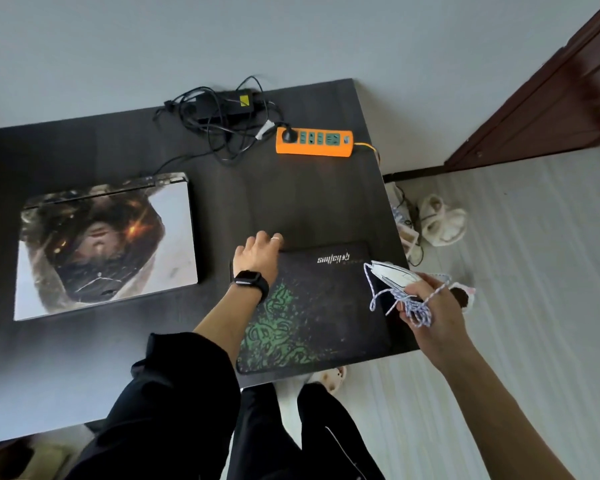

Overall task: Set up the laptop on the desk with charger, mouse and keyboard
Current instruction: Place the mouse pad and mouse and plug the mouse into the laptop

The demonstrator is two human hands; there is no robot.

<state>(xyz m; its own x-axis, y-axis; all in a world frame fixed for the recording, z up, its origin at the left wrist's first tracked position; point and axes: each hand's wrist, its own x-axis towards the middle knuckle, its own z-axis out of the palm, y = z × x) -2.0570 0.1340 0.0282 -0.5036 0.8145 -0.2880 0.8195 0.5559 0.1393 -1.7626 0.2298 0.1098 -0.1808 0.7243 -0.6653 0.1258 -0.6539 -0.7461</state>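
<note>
A closed laptop (104, 244) with a picture on its lid lies on the left of the dark desk (84, 358). Behind it, the black charger brick (226, 102) sits in a tangle of black cable, plugged into an orange power strip (314, 143). A black and green mouse pad (312, 313) lies at the desk's right front. My left hand (257, 252) grips the pad's far left corner. Above the pad's right edge, my right hand (430, 310) holds a white mouse (394, 273) with its blue and white braided cable bunched in the fingers. No keyboard is in view.
The desk's right edge runs just past the mouse pad, with pale floor beyond. Fluffy slippers (440, 220) and small items lie on the floor by the desk's right side. A dark wooden door frame (551, 98) stands at the upper right. The wall is behind the desk.
</note>
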